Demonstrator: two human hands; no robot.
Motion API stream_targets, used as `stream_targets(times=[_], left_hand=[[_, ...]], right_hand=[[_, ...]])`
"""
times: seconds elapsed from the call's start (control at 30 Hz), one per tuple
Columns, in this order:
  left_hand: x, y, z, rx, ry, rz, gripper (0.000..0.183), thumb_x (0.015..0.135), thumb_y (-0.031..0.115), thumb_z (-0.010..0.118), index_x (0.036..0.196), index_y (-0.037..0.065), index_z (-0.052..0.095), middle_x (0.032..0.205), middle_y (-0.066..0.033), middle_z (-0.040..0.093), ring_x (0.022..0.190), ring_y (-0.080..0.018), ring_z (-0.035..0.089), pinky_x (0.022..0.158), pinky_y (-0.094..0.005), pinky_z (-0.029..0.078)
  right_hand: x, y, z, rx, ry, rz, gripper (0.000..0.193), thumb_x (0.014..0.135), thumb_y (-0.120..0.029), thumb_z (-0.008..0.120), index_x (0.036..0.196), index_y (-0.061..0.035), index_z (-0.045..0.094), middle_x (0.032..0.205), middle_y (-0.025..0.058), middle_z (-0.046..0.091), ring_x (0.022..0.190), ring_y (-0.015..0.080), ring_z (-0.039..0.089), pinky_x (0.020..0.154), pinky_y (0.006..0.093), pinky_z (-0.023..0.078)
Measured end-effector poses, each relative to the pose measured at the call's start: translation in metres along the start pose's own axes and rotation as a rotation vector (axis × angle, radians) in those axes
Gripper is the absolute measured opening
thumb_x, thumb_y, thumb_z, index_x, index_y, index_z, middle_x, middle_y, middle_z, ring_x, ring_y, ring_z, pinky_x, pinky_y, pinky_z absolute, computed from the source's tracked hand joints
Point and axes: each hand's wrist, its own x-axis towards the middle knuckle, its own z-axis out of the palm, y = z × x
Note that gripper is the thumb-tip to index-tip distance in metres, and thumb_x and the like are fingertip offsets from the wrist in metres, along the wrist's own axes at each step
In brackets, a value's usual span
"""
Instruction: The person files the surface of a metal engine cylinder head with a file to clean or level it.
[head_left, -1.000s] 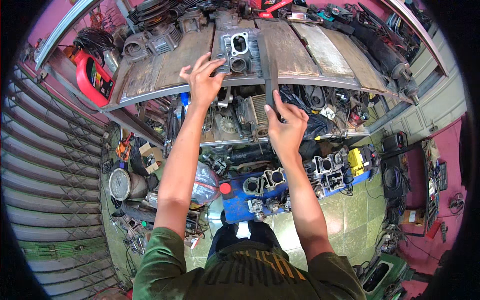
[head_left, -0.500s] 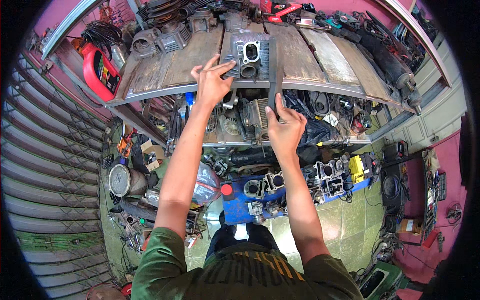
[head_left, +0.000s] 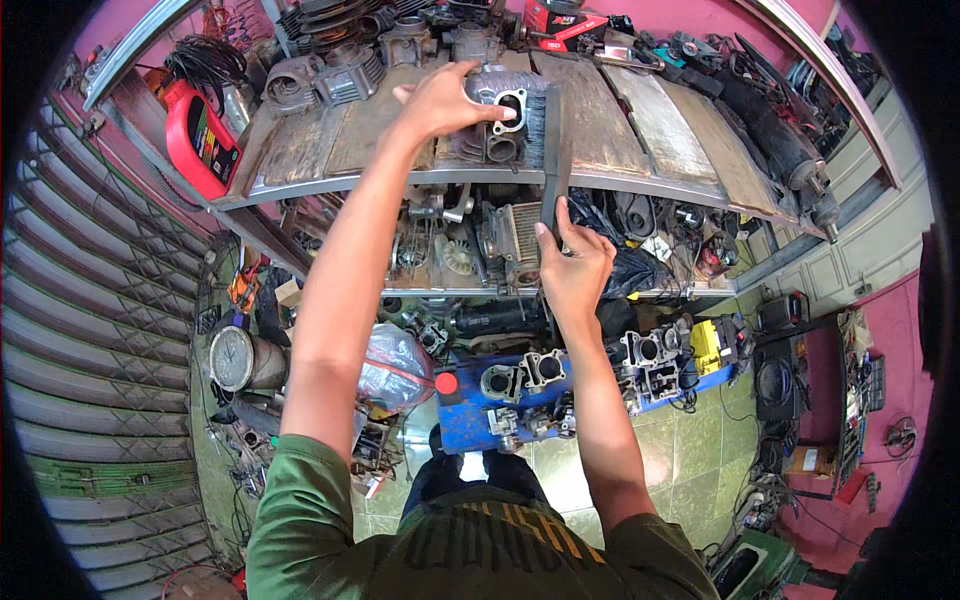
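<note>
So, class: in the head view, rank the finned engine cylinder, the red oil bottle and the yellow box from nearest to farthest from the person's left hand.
1. Finned engine cylinder: top shelf, under the left hand.
2. Red oil bottle: shelf's left end.
3. Yellow box: lower right.

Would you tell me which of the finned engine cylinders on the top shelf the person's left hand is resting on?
The left hand rests on the finned cylinder nearest the shelf's front edge, ports facing the camera. The other cylinders sit untouched along the back, to its left.

Left hand reaches up, fingers curled; right hand clenched lower.
</note>
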Motion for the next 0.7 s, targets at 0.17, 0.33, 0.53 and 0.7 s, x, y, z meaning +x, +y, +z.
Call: stream_targets(times=[0.17, 0.33, 0.53, 0.7], left_hand=[[0.021, 0.006, -0.01, 0.057, -0.158, 0.012, 0.119, 0.05, 0.073, 0.088, 0.144, 0.005, 0.059, 0.141, -0.0209, 0.062, 0.136, -0.0373, 0.055, 0.115, -0.0715, 0.02], [0.033, -0.001, -0.01, 0.033, -0.213, 0.024, 0.119, 0.049, 0.071, 0.09, 0.14, 0.001, 0.061, 0.139, -0.0221, 0.063, 0.134, -0.0369, 0.057, 0.113, -0.0725, 0.023], [0.038, -0.016, -0.003, -0.071, -0.149, -0.008, 0.116, 0.05, 0.064, 0.093, 0.139, -0.003, 0.06, 0.139, -0.0214, 0.063, 0.133, -0.0359, 0.058, 0.112, -0.0703, 0.026], [0.023, 0.016, -0.005, 0.114, -0.044, 0.072, 0.11, 0.055, 0.062, 0.093, 0.142, 0.006, 0.059, 0.136, -0.0133, 0.062, 0.128, -0.031, 0.059, 0.109, -0.0494, 0.039]], right_hand=[[0.002, 0.006, -0.003, -0.019, 0.017, -0.026, 0.045, 0.081, -0.019, 0.084, 0.125, -0.0149, 0.075, 0.082, 0.0081, 0.075, 0.085, 0.0196, 0.068, 0.095, 0.0375, 0.038], [0.001, 0.009, 0.0, 0.02, 0.026, -0.011, 0.046, 0.08, -0.019, 0.085, 0.125, -0.0153, 0.076, 0.083, 0.0079, 0.075, 0.084, 0.0197, 0.068, 0.095, 0.0375, 0.038], [0.005, 0.005, 0.007, 0.043, 0.039, -0.018, 0.046, 0.08, -0.018, 0.085, 0.125, -0.0155, 0.076, 0.084, 0.0082, 0.075, 0.084, 0.0203, 0.068, 0.094, 0.0379, 0.039], [0.005, 0.015, 0.008, 0.062, 0.082, -0.013, 0.046, 0.08, -0.017, 0.085, 0.125, -0.0144, 0.076, 0.085, 0.0089, 0.075, 0.084, 0.0208, 0.068, 0.094, 0.0374, 0.039]])
